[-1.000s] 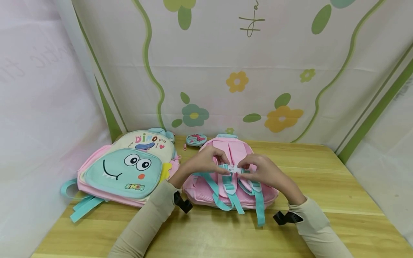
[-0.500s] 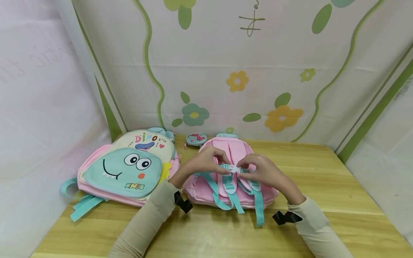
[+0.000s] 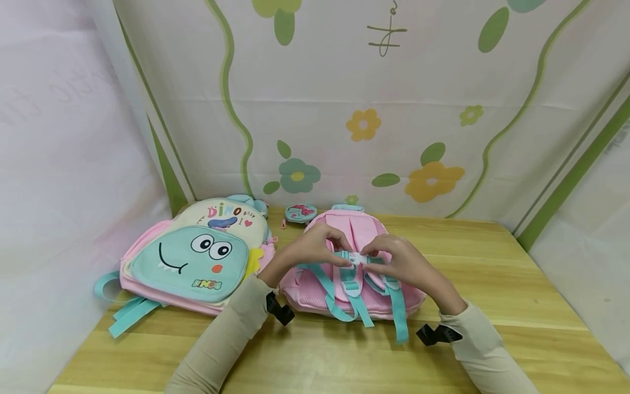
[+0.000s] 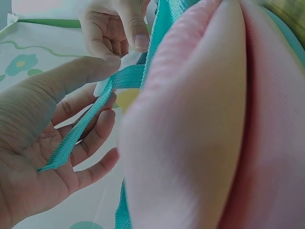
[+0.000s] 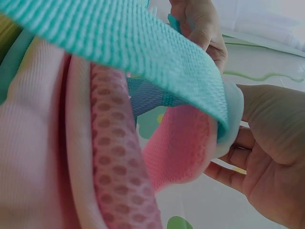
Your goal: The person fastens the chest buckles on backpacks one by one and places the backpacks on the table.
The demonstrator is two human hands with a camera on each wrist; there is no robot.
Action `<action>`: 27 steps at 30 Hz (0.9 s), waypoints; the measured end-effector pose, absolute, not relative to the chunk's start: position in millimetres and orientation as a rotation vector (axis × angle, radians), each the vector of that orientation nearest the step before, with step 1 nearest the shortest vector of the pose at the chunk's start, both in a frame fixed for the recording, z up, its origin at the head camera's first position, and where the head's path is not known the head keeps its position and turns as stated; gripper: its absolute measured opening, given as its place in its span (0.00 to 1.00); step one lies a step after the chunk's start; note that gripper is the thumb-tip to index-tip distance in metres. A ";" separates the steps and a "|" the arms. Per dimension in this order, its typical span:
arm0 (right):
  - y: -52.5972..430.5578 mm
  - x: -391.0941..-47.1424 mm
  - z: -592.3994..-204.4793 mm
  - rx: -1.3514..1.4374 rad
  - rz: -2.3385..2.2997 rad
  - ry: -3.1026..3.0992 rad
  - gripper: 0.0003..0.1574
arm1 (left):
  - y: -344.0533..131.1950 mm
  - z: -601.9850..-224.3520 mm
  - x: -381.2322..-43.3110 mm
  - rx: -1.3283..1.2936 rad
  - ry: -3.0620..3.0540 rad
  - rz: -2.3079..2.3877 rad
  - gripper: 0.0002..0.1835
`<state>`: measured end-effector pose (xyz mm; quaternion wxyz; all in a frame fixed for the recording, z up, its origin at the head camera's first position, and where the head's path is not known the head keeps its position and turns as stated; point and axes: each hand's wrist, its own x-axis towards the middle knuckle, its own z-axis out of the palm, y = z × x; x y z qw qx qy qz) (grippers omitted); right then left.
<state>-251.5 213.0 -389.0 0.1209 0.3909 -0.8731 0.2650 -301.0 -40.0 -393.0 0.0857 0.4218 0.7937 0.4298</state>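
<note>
The left hand (image 3: 319, 244) and right hand (image 3: 404, 261) pinch opposite ends of a white buckle (image 3: 357, 258) between them, above a pink backpack (image 3: 363, 231) lying on the counter (image 3: 492, 279), with a dinosaur-faced backpack (image 3: 192, 262) left of the left hand.

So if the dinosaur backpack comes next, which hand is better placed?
Likely the left hand: it is nearer the dinosaur backpack, with the right hand farther across the pink backpack. Both, though, hold the white buckle.
</note>
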 end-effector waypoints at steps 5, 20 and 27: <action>213.1 -251.6 -389.3 1.151 0.764 -2.536 0.17 | -40.2 -391.5 -300.4 1.247 2.361 1.276 0.08; 211.1 -250.2 -388.9 1.164 0.702 -2.529 0.16 | -43.8 -390.0 -303.1 1.265 2.393 1.155 0.13; 210.5 -250.7 -388.4 1.149 0.646 -2.542 0.17 | -45.1 -390.0 -302.6 1.313 2.409 1.145 0.13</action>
